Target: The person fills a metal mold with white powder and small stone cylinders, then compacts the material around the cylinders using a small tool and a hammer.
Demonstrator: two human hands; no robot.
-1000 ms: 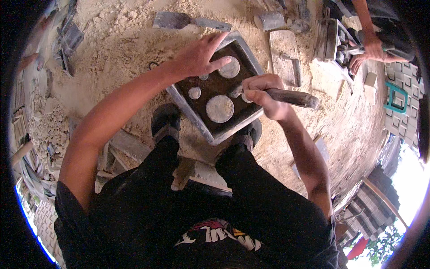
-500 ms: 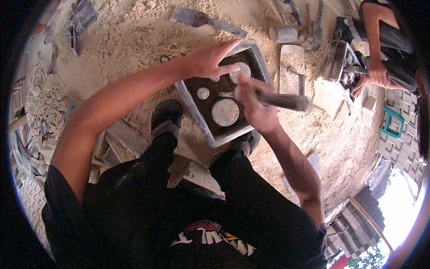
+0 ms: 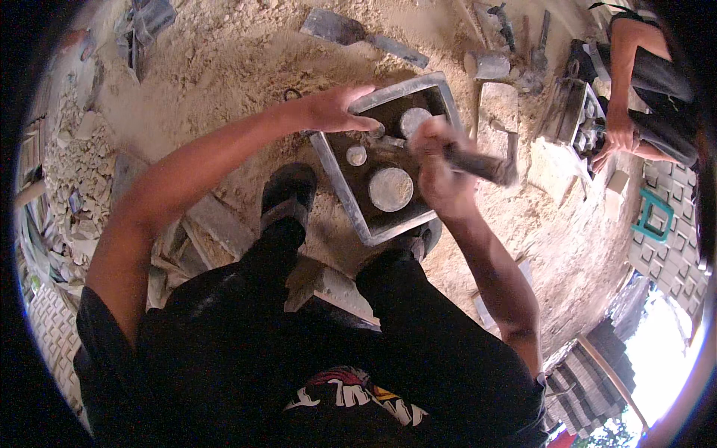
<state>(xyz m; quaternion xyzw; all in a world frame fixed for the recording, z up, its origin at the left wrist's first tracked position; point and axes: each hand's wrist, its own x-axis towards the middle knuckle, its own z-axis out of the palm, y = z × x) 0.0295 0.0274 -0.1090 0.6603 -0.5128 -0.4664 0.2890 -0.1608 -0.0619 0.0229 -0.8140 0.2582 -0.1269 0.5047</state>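
Right hand (image 3: 437, 168), blurred with motion, is clenched round the dark handle of a hammer-like tool (image 3: 484, 166), whose long axis runs out toward the person's right, nearly level across the picture, with its far end over the sand; the fist itself sits over the right half of the square grey stone block with a raised rim and a dark sunken face (image 3: 388, 160); three pale round discs stand proud of that face, the largest disc (image 3: 390, 189) lying just below and to the left of the fist, a middling disc (image 3: 413, 119) just above it toward the far corner, and a small disc (image 3: 356, 155) further left; left hand (image 3: 340, 110) lies flat with fingers spread on the block's far left rim, pressing on it rather than gripping anything, thumb toward the dark face; the block rests tilted on sandy ground (image 3: 224, 67) between the person's two dark shoes, so both hands reach forward and down to it; the right hand is nearer the discs, the left nearer the rim; whether a chisel lies between the hands I cannot tell; another person's arm (image 3: 618, 112) works well apart at the upper right.
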